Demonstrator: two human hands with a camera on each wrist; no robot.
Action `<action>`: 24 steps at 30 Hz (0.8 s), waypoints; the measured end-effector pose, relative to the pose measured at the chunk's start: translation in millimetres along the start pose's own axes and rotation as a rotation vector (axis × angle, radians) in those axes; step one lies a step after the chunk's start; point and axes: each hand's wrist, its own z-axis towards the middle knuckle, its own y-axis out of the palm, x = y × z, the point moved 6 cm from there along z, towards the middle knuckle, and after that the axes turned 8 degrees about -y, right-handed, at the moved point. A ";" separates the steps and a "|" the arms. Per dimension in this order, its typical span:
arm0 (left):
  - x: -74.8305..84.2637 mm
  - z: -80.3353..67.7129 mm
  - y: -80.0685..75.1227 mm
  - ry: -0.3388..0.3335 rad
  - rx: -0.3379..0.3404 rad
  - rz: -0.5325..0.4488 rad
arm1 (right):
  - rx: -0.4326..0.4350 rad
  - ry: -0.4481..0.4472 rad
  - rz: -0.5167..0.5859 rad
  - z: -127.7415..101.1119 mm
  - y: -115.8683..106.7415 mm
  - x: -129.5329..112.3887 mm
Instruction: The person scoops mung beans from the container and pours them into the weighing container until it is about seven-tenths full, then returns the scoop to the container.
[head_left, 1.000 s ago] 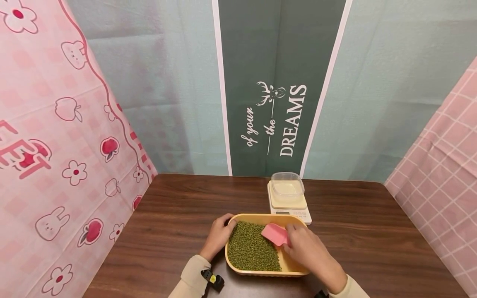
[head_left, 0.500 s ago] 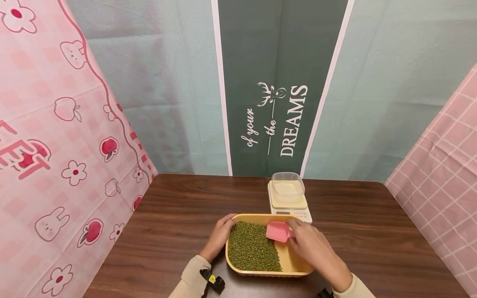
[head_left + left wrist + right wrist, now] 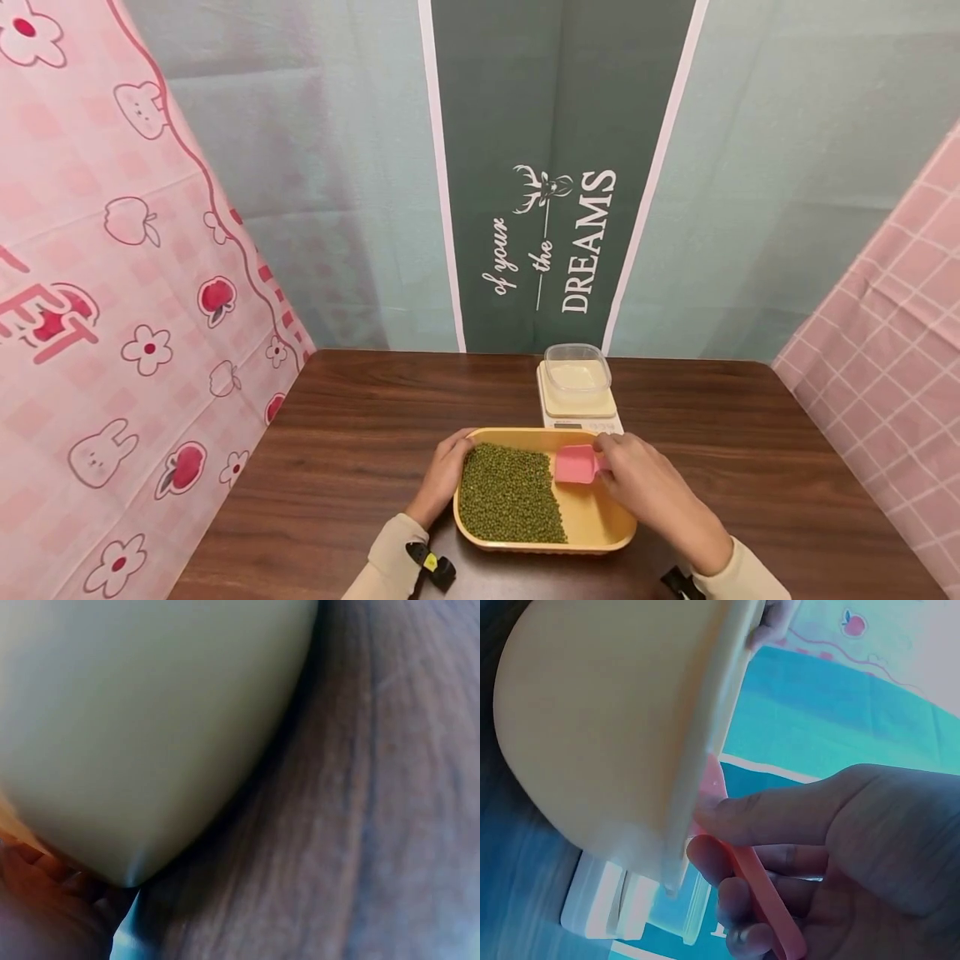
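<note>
A pink printed cloth with rabbits, apples and flowers hangs at the left, soft and creased, beside a dark wood-grain table. The left hand rests on the left rim of a yellow plastic tray, a smooth shallow tub with rounded corners; its fingers curl over the edge, and their tips are hidden inside. The left wrist view shows only the tray's pale curved wall, blurred, and a strip of table. Small round green beans fill the tray's left half in a grainy bed; the right half is bare. Over that bare part the right hand pinches the handle of a pink plastic scoop, thumb above and fingers curled below; the handle is mostly covered. Behind the tray stands a cream kitchen scale, its display partly cut off by the tray rim, with a clear rectangular container on top. A pink grid cloth closes the right.
</note>
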 end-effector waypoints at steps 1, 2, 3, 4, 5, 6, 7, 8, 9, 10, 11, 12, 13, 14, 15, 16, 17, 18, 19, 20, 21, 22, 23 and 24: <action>0.3 0.3 0.1 0.004 0.001 0.002 | -0.004 -0.004 -0.001 0.3 -0.9 1.0; 0.5 0.5 0.0 0.003 0.004 0.007 | -0.005 -0.010 -0.003 0.7 -1.6 2.1; 0.6 0.7 0.0 0.003 0.006 0.009 | -0.005 -0.018 -0.006 1.0 -2.4 3.1; 0.9 0.9 0.0 0.003 0.009 0.010 | -0.002 -0.026 -0.010 1.2 -3.2 4.1; 1.0 1.2 0.0 0.005 0.013 0.012 | 0.000 -0.034 -0.016 1.4 -3.8 5.1; 1.1 1.4 0.0 0.006 0.017 0.013 | 0.002 -0.042 -0.023 1.6 -4.2 6.1; 1.3 1.5 0.0 0.009 0.021 0.013 | 0.004 -0.051 -0.029 2.0 -4.5 7.0; 1.4 1.7 0.0 0.010 0.025 0.011 | 0.005 -0.059 -0.034 2.4 -4.7 7.9; 1.4 1.9 0.1 0.013 0.027 0.008 | 0.004 -0.065 -0.039 2.8 -4.9 8.7; 1.5 2.0 0.0 0.016 0.029 0.006 | 0.003 -0.069 -0.043 3.4 -4.7 9.2; 1.5 2.0 -0.1 0.018 0.031 0.003 | 0.000 -0.074 -0.044 4.2 -4.4 9.6; 1.7 2.0 0.0 0.019 0.029 -0.001 | -0.004 -0.077 -0.043 5.1 -4.1 9.9; 1.8 1.9 0.1 0.019 0.028 -0.005 | -0.010 -0.079 -0.040 6.0 -3.7 10.1; 2.0 1.8 0.3 0.019 0.024 -0.010 | -0.017 -0.080 -0.033 7.1 -3.0 10.2; 2.0 1.6 0.5 0.018 0.021 -0.015 | -0.025 -0.081 -0.023 8.1 -2.2 10.2; 2.0 1.5 0.7 0.017 0.019 -0.019 | -0.034 -0.083 -0.010 9.1 -1.3 10.0; 2.0 1.4 0.9 0.016 0.017 -0.023 | -0.043 -0.085 0.002 10.1 -0.2 9.7; 1.9 1.2 1.0 0.017 0.015 -0.025 | -0.051 -0.088 0.014 11.1 1.0 9.3; 1.7 1.1 1.0 0.018 0.014 -0.025 | -0.054 -0.096 0.025 11.9 2.1 8.6; 1.3 1.2 1.0 0.019 0.015 -0.026 | -0.059 -0.103 0.035 12.9 3.2 7.9; 1.0 1.1 0.8 0.021 0.016 -0.026 | -0.060 -0.112 0.042 13.7 4.0 7.3; 0.5 1.1 0.5 0.024 0.016 -0.027 | -0.059 -0.120 0.048 14.5 4.8 6.7; 0.4 0.8 0.3 0.025 0.015 -0.026 | -0.056 -0.129 0.052 15.3 5.6 6.3; 0.3 0.5 0.1 0.026 0.015 -0.023 | -0.053 -0.137 0.056 16.2 6.4 6.0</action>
